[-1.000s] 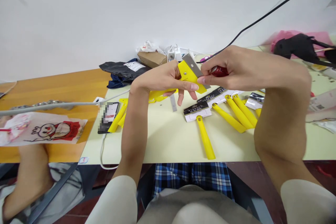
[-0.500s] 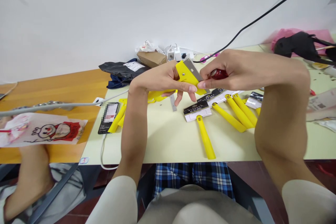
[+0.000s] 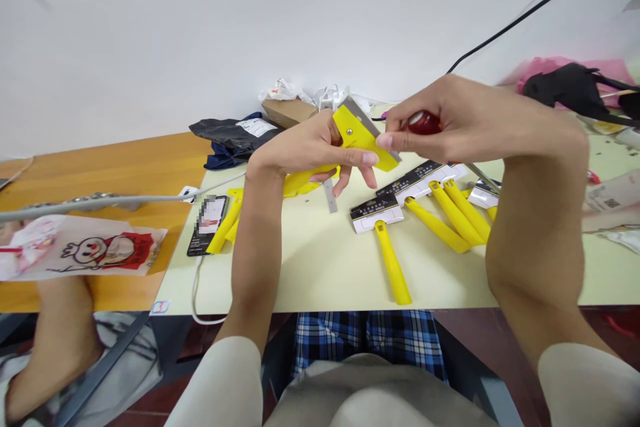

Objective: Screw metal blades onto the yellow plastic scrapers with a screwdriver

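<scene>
My left hand is closed round a yellow scraper, held up above the table with its grey metal blade along the upper right edge. One screw shows on the yellow head. Tucked in my right hand is a red-handled screwdriver, its shaft sticking out below the palm. The right thumb and forefinger reach the blade side of the scraper head; whether they pinch something small there is hidden. A loose metal blade strip lies on the table under my left fingers.
Several yellow scrapers with black-and-white blade sleeves lie at centre right. More yellow handles rest over a phone at left. A white cable crosses the left side. A person's arm shows beyond the printed bag.
My right hand has shifted slightly up and right, and the screwdriver's shaft now shows below it. The scraper in my left hand has tilted a little.
</scene>
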`<action>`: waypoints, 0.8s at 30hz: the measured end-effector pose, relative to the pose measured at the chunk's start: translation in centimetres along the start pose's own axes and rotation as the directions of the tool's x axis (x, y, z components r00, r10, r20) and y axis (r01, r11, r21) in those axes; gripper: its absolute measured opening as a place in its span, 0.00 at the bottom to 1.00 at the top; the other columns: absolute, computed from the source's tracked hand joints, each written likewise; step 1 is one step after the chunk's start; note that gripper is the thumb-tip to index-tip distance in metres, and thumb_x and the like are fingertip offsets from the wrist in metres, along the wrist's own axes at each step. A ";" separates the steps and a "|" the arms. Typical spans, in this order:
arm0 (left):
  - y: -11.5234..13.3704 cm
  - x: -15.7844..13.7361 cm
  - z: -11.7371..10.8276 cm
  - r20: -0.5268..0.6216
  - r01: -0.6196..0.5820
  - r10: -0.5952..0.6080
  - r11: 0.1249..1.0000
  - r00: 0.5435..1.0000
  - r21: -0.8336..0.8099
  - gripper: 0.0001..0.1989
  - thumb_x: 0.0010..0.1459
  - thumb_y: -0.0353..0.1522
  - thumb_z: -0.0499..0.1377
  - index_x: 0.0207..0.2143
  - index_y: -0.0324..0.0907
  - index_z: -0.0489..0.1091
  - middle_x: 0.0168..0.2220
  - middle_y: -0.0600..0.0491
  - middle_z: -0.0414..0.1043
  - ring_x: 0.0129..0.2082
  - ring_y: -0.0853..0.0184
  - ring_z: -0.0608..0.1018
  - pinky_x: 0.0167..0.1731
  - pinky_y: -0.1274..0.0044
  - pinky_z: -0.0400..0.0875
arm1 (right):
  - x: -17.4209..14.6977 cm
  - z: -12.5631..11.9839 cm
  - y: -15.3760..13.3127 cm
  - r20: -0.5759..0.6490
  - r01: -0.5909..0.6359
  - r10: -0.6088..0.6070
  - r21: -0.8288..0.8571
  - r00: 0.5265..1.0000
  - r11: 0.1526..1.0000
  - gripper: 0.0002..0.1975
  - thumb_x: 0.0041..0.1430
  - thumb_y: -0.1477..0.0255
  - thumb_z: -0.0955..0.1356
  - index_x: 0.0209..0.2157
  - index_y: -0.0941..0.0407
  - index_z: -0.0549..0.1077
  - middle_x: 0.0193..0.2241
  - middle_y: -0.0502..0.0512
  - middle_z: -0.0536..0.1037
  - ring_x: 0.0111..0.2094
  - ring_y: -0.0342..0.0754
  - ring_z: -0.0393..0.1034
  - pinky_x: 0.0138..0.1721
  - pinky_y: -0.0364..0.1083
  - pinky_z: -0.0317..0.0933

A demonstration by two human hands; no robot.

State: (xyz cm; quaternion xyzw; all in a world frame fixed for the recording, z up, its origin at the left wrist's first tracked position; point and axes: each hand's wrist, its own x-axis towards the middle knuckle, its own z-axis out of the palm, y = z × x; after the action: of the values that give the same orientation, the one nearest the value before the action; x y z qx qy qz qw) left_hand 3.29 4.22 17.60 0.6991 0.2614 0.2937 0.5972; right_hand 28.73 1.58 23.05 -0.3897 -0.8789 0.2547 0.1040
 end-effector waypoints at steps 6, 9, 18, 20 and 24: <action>0.5 0.7 -0.1 0.137 -0.057 0.048 0.996 0.989 0.062 0.21 0.52 0.47 0.78 0.34 0.39 0.79 0.30 0.46 0.83 0.18 0.71 0.77 0.12 0.82 0.59 | -0.1 -0.1 -0.4 -0.145 0.043 -0.043 -0.004 0.989 0.999 0.21 0.73 0.54 0.69 0.29 0.52 0.70 0.22 0.47 0.55 0.26 0.45 0.45 0.28 0.51 0.44; 0.2 0.7 -0.2 0.104 -0.059 0.048 0.992 0.993 0.110 0.23 0.51 0.48 0.78 0.34 0.40 0.78 0.28 0.49 0.82 0.18 0.72 0.76 0.13 0.82 0.60 | -0.1 -0.1 -0.2 -0.095 0.057 -0.058 -0.012 0.994 0.998 0.22 0.74 0.54 0.69 0.29 0.53 0.70 0.22 0.47 0.54 0.26 0.44 0.44 0.27 0.50 0.43; 0.0 0.5 0.4 -0.038 -0.002 0.003 1.000 0.999 0.017 0.24 0.48 0.48 0.79 0.31 0.40 0.77 0.26 0.49 0.80 0.17 0.71 0.77 0.12 0.82 0.58 | -0.6 -0.4 0.0 -0.029 0.051 -0.049 0.065 0.998 0.997 0.22 0.72 0.54 0.72 0.29 0.54 0.68 0.22 0.46 0.56 0.26 0.42 0.43 0.26 0.49 0.41; 0.0 0.5 0.6 -0.062 0.006 -0.007 1.000 0.998 -0.024 0.23 0.48 0.47 0.80 0.31 0.40 0.77 0.26 0.49 0.80 0.17 0.71 0.76 0.11 0.81 0.56 | -0.7 -0.5 0.0 -0.025 0.050 -0.048 0.069 0.999 0.996 0.22 0.72 0.55 0.72 0.29 0.54 0.68 0.22 0.46 0.55 0.26 0.42 0.43 0.26 0.49 0.41; 0.3 0.6 0.5 0.149 0.108 -0.107 0.994 0.983 0.001 0.20 0.50 0.43 0.79 0.35 0.39 0.82 0.33 0.42 0.84 0.16 0.70 0.76 0.09 0.80 0.54 | -0.6 -0.3 0.0 -0.013 0.049 -0.048 0.077 0.999 0.996 0.24 0.72 0.53 0.71 0.28 0.54 0.66 0.22 0.46 0.55 0.25 0.42 0.42 0.25 0.49 0.40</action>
State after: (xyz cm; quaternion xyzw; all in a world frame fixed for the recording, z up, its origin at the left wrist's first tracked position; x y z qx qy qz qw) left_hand 4.04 4.29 17.87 0.7017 0.2523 0.2090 0.6326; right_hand 29.24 1.29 23.36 -0.3653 -0.8770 0.2837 0.1300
